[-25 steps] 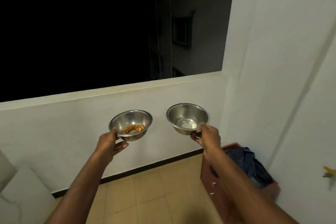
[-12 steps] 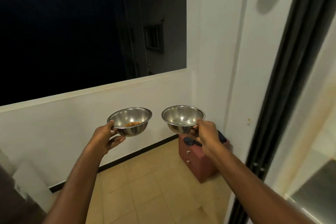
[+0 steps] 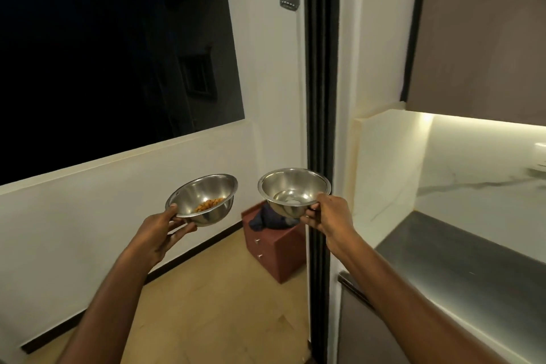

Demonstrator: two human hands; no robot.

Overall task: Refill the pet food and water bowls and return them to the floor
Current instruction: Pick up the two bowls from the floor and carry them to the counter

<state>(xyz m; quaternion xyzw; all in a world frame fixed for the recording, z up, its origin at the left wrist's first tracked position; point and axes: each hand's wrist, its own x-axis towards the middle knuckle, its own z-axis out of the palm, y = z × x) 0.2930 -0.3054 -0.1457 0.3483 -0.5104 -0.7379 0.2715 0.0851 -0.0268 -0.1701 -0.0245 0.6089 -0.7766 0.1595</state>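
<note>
Two steel bowls are held up in the air at chest height. The food bowl [image 3: 204,197], tilted a little to the right, has a small heap of orange-brown kibble at its bottom; my left hand [image 3: 161,230] grips its near rim with fingers under it. The water bowl [image 3: 292,188] holds a little water at the bottom, and my right hand [image 3: 329,214] pinches its near right rim. The two bowls are apart, side by side.
A black door frame [image 3: 320,97] stands upright just behind the water bowl. A steel counter [image 3: 461,257] with a lit marble backsplash lies to the right. A small red drawer unit [image 3: 276,248] with dark cloth on it sits on the tiled floor [image 3: 206,304]. A low white wall [image 3: 88,201] runs on the left.
The view has swung right: the door frame and the kitchen counter have come into sight. Both bowls stay in my hands, and the food bowl now tilts more.
</note>
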